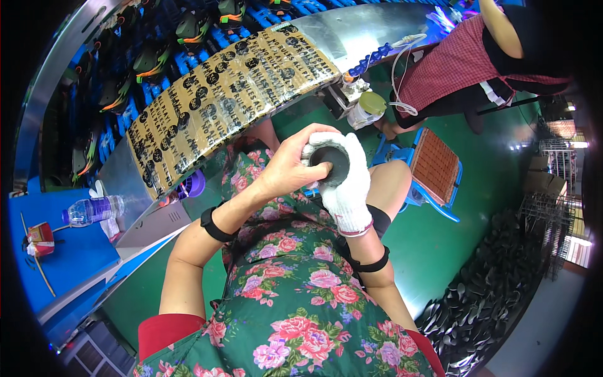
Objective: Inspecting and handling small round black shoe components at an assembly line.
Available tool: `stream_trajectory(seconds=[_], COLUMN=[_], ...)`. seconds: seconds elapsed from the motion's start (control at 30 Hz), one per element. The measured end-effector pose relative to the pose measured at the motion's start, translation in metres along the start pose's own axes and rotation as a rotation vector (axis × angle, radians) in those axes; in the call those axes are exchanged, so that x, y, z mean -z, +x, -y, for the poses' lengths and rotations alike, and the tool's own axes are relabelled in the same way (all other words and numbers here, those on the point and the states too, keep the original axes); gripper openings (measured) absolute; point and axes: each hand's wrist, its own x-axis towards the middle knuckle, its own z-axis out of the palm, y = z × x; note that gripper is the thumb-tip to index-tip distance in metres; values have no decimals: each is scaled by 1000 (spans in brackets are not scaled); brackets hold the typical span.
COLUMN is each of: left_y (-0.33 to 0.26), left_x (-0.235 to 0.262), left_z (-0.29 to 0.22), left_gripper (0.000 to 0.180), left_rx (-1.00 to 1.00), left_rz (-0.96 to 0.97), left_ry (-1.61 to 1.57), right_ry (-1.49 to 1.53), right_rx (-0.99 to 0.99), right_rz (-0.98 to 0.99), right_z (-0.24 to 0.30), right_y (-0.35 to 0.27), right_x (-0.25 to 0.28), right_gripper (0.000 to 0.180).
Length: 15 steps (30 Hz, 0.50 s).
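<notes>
In front of my lap, both my hands hold a dark grey-black round piece [333,162] with a smooth-looking face; its exact kind I cannot make out. My left hand [287,164] is bare and closed on it, thumb pressed against the dark face and the other fingers running behind and along the far side. A white knit glove covers my right hand [350,200], which wraps around the piece from the right. The fingertips behind it are partly hidden.
A taped, printed cardboard cover [235,94] edges the metal bench ahead. Beyond it, shoes [193,28] stand on a blue conveyor. A plastic bottle [94,211] lies at left. Right are a blue-framed stool [434,169], a co-worker [440,69] and a heap of black pieces [487,289].
</notes>
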Motion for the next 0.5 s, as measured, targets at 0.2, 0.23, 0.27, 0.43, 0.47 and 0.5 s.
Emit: stream_trajectory(seconds=[0.2, 0.23, 0.27, 0.43, 0.47, 0.5], left_y=[-3, -3, -4, -4, -4, -5], left_x=[4, 5, 5, 4, 4, 5], left_z=[-3, -1, 2, 5, 7, 8], left_gripper=[52, 52, 53, 56, 56, 55], left_rx=[47, 48, 29, 24, 11, -2], left_rz=[22, 21, 17, 19, 15, 10], left_ry=[-26, -26, -25, -65, -39, -13], right_ry=[47, 47, 56, 48, 3, -41], right_rx=[-85, -87, -117, -188, -146, -103], right_rz=[21, 22, 9, -42, -47, -51], right_z=[3, 5, 6, 4, 0, -2], right_y=[0, -1, -2, -4, -4, -4], right_x=[-2, -2, -3, -3, -4, -4], right_gripper=[48, 48, 49, 49, 50, 50])
